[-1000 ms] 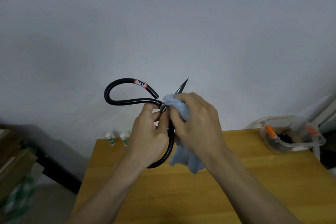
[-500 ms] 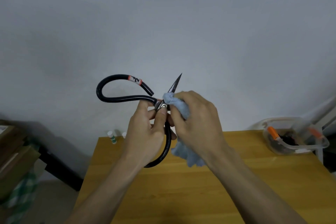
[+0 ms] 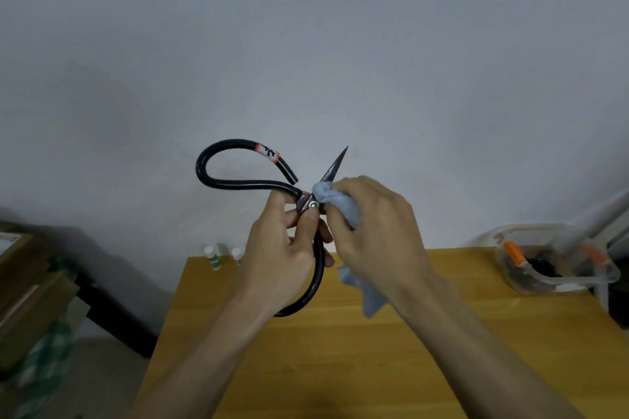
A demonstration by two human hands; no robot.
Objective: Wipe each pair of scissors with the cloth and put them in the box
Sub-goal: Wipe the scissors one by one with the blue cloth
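The left hand (image 3: 282,258) holds the scissors (image 3: 258,185) up in the air above the tabletop (image 3: 340,367), its fingers (image 3: 308,224) clamped round the pivot and the lower handle loop. That grip likely keeps the blades steady and turned toward the other hand. The right hand (image 3: 377,231) has its fingers curled on the cloth (image 3: 335,202), pressing a bunched part against the blades just beyond the pivot; the rest of the cloth hangs below the hand. The blade tip points up and away from both hands, with bare wall behind it, so a wipe toward the tip has free room. The box (image 3: 558,265) sits at the tabletop's far right corner, near the edge and well apart from the hands, with other things already inside.
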